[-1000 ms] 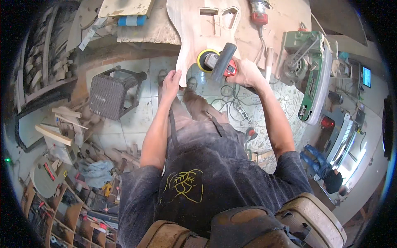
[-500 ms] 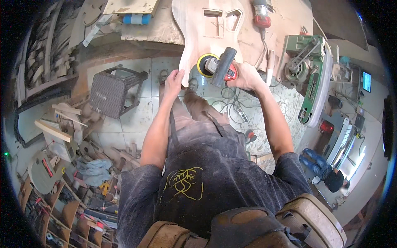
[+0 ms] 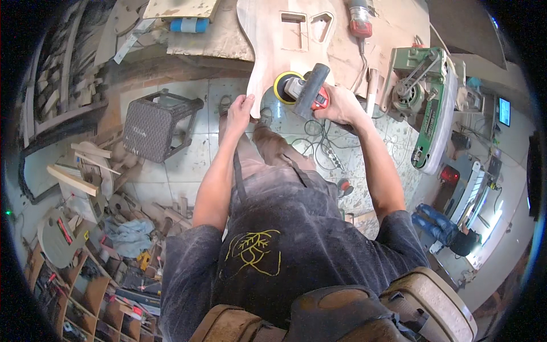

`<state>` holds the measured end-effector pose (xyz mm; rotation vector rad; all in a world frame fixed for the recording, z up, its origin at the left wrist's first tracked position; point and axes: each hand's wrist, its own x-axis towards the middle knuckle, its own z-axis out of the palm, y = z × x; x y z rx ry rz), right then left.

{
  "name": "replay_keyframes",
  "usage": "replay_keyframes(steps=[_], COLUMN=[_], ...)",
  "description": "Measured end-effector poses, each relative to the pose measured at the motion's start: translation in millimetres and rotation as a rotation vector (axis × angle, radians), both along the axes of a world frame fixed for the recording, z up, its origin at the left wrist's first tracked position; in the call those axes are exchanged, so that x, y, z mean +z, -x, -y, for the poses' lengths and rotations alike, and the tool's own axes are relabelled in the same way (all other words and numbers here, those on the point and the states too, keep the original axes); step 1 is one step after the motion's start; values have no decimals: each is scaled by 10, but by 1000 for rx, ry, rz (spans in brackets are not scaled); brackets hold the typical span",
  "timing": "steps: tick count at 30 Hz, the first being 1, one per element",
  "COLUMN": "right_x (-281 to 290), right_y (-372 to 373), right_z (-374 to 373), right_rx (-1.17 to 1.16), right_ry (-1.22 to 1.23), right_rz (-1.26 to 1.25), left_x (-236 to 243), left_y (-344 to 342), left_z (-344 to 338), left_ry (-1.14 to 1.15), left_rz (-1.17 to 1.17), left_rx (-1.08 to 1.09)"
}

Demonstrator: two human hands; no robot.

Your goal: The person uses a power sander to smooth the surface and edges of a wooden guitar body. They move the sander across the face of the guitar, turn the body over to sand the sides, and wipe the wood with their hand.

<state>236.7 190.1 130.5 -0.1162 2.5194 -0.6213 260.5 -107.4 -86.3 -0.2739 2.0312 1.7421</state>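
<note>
A pale wooden guitar body (image 3: 265,43) with cut-out cavities lies on the workbench, its horn reaching over the near edge. My left hand (image 3: 240,111) pinches the tip of that horn. In my right hand (image 3: 340,106) is a handheld power sander (image 3: 295,89), red and grey with a black hose-like tube (image 3: 312,91) across it. Its round yellow-edged pad (image 3: 281,86) sits at the inner curve of the horn, beside the wood. Whether the pad touches the edge I cannot tell.
Another red-and-grey power tool (image 3: 360,25) lies on the workbench (image 3: 393,34). A green belt machine (image 3: 424,114) stands at the right. A dark woven stool (image 3: 151,131) is on the tiled floor at left. Cables (image 3: 325,151) trail below the sander. A person (image 3: 447,231) is far right.
The sander and my right hand have shifted very slightly to the right. My left hand keeps its grip on the horn. The person at far right has bent or turned a little.
</note>
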Motion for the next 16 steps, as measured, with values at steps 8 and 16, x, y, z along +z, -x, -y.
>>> replay_keyframes(steps=[8, 16], right_x=[-123, 143], right_y=[55, 78], right_z=[25, 76], right_rx=[-7, 14], right_ry=[-4, -62], right_rz=[27, 132], left_x=[137, 8], left_y=[9, -16], left_z=[-28, 31], left_ry=[-62, -4], left_rz=[72, 42], left_rx=[17, -2])
